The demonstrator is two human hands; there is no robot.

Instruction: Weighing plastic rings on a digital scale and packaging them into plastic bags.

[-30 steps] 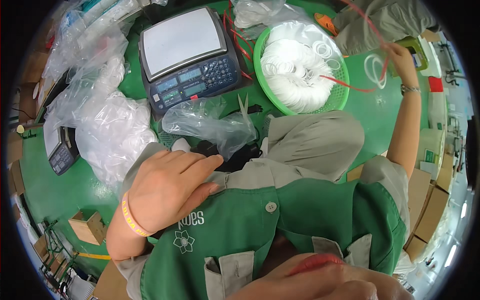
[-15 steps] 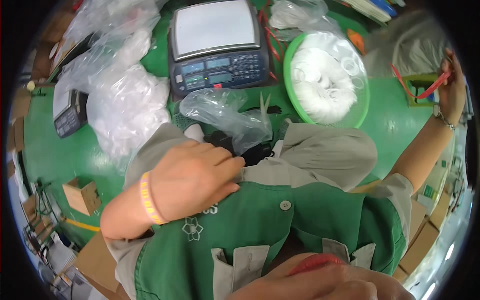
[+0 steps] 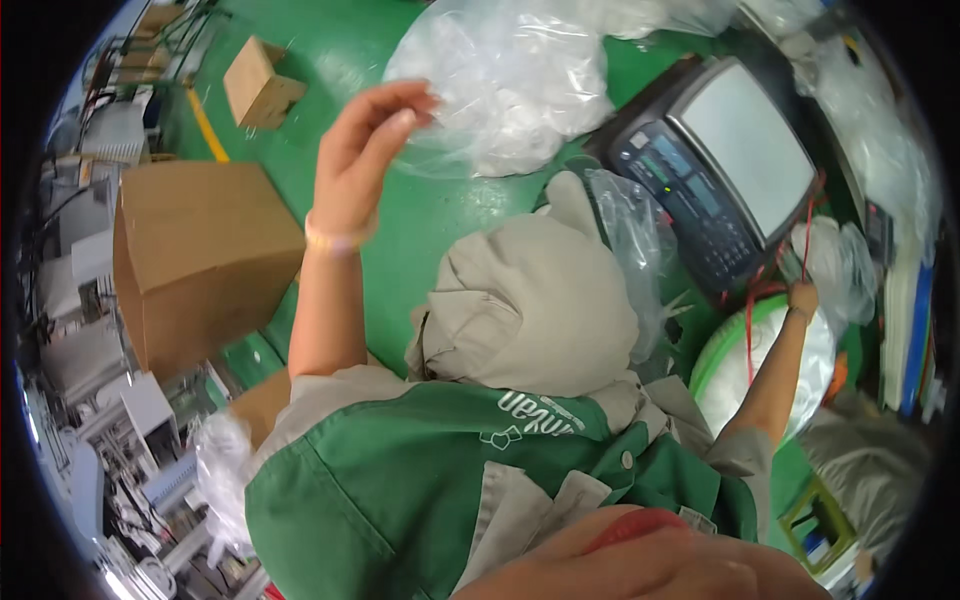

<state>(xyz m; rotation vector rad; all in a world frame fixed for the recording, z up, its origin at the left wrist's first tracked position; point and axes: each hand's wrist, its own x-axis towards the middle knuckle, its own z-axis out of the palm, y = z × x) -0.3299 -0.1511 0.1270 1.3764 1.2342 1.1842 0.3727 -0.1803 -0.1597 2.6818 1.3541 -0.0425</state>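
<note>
My left hand (image 3: 362,150) is raised over the green table (image 3: 430,230), fingers apart, its fingertips touching the edge of a large clear plastic bag (image 3: 510,80) filled with pale pieces. My right hand (image 3: 803,297) is far out to the right, closed on thin red cords (image 3: 750,330) that hang over a green basin (image 3: 708,368) holding white ring-shaped parts. Between my arms are my grey cloth-covered knee and green-and-grey work clothes. A crumpled clear bag (image 3: 640,240) lies against the knee.
A dark weighing scale (image 3: 725,160) with a pale platform stands beside the basin. More clear bags (image 3: 835,265) lie to the right. A big cardboard box (image 3: 200,250) and a small one (image 3: 258,85) stand on the left, with shelving beyond.
My left hand has lifted off my lap and reached up to the large clear bag. The view has swung round to the left. My right hand stays out at the red cords.
</note>
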